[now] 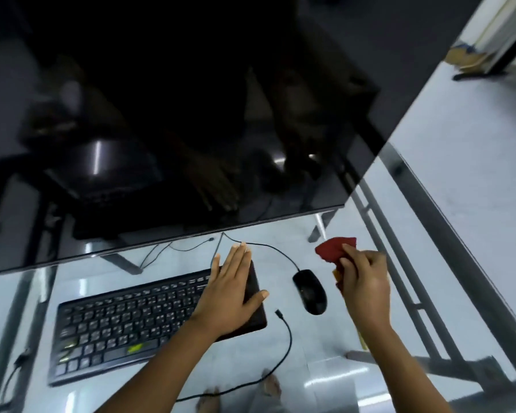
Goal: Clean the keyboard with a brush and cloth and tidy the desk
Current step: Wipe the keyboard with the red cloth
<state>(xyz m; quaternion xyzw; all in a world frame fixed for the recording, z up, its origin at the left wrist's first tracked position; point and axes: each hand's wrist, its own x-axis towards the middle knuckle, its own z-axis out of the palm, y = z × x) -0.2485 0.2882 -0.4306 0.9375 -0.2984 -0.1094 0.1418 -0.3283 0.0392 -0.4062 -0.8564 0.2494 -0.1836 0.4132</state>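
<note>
Keyboard (125, 326) lies lengthwise left-right, right end tilted away. Left hand (233, 296) flat, fingers straight, on its right end. Right hand (362, 281) clutches red cloth (334, 248).

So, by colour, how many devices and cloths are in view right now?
Black: 3 (monitor, keyboard, mouse)
Red: 1 (cloth, held in the right hand)
Total: 4

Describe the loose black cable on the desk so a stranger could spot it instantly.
Find the big dark monitor; beneath it on the glass desk lies a black keyboard. Between the keyboard's near corner and the black mouse, a thin black cable curls toward the viewer. Unlike the mouse's cord, its small plug lies free, connected to nothing.
</note>
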